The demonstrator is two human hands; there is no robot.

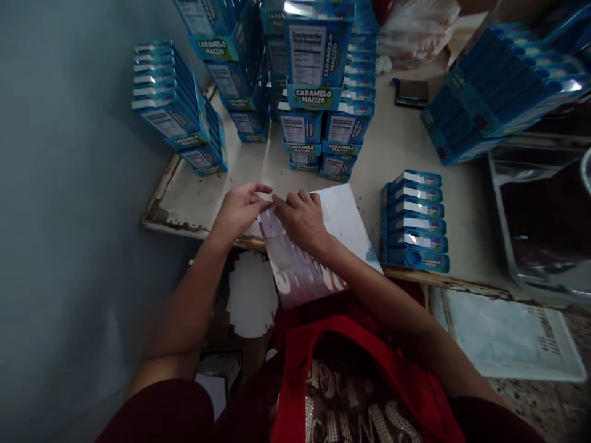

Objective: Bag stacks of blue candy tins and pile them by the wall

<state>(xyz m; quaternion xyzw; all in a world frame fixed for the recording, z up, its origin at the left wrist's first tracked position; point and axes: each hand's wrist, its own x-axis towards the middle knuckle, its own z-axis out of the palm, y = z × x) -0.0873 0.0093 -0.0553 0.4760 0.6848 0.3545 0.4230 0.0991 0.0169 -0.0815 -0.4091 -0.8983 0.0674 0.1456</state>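
Note:
A glossy white and pinkish sheet lies over the table's front edge, against the person's lap. At its upper left corner my left hand pinches the edge between thumb and fingers. My right hand rests on the sheet, its fingers bent together at the same edge and nearly meeting the left fingertips. Whether the right fingers grip the sheet or something small cannot be made out. Right of the sheet stands a display box of blue candy packs.
Tall stacks of blue candy boxes fill the table's back, with a shorter stack at left and another at right. A dark wallet-like object lies behind. A metal tray is at the right, a white crate below it.

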